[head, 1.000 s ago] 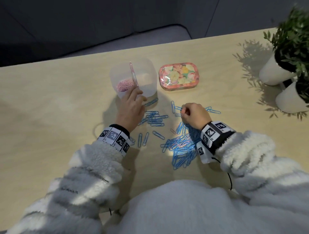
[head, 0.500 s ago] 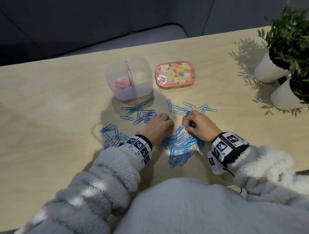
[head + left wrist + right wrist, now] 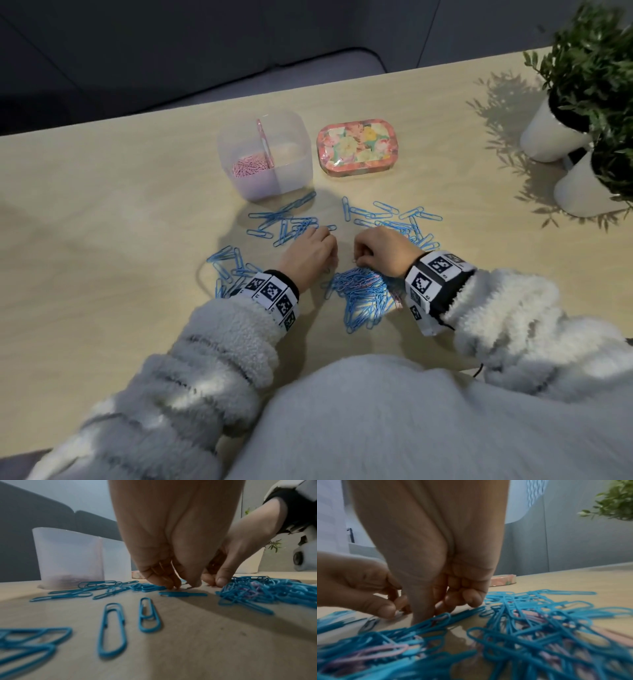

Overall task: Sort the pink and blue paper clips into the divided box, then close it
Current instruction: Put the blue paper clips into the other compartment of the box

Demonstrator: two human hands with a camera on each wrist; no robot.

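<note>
The left hand (image 3: 310, 255) is now drawn back from the divided box (image 3: 265, 154) and brought down beside the right hand (image 3: 385, 250), fingertips lowered onto the bench (image 3: 102, 240).

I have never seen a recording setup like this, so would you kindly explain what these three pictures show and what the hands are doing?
No machine here: a person wears one camera on the head and one on each wrist. The head view looks down on a table; the wrist views look along the fingers. The left hand and right hand have their fingertips down among blue paper clips, a few pink ones mixed in. Whether either holds a clip is unclear. Behind stand the divided box, pink clips in its left compartment, and its floral lid.
</note>
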